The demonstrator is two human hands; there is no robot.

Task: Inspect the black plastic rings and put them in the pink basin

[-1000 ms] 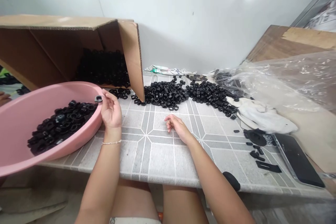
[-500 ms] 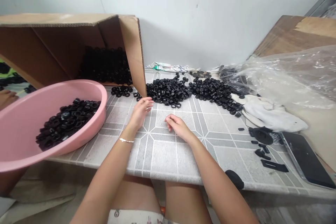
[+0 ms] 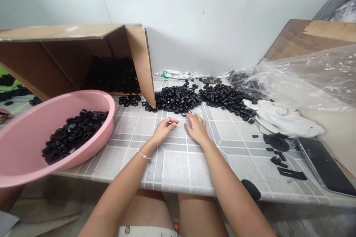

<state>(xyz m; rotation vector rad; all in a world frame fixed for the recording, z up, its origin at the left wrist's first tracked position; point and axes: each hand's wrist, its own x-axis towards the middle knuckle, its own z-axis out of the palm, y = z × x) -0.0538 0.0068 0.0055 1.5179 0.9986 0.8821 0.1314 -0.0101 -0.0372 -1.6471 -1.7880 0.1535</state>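
Observation:
My right hand (image 3: 197, 127) is open over the patterned tabletop, fingers spread, with its fingertips at the front edge of a pile of black plastic rings (image 3: 178, 98). One ring lies right beside the index fingertip; whether they touch is hard to see. To its left, my left hand (image 3: 166, 130) hovers with fingers loosely bent and the thumb a little apart from them. Nothing shows between those fingers. Close on the right of the ring pile lies a second pile of small black parts (image 3: 225, 98).
On the left, a pink basin (image 3: 109, 122) holds many black rings. A cardboard box (image 3: 144, 63) on its side behind it contains more. At right are a white cloth (image 3: 289, 120), clear plastic sheeting (image 3: 314, 77), a phone (image 3: 326, 164) and loose black pieces (image 3: 292, 173).
My left hand has moved right, away from the box flap. My right hand has reached forward to the ring pile and its fingers have spread. The view has shifted slightly.

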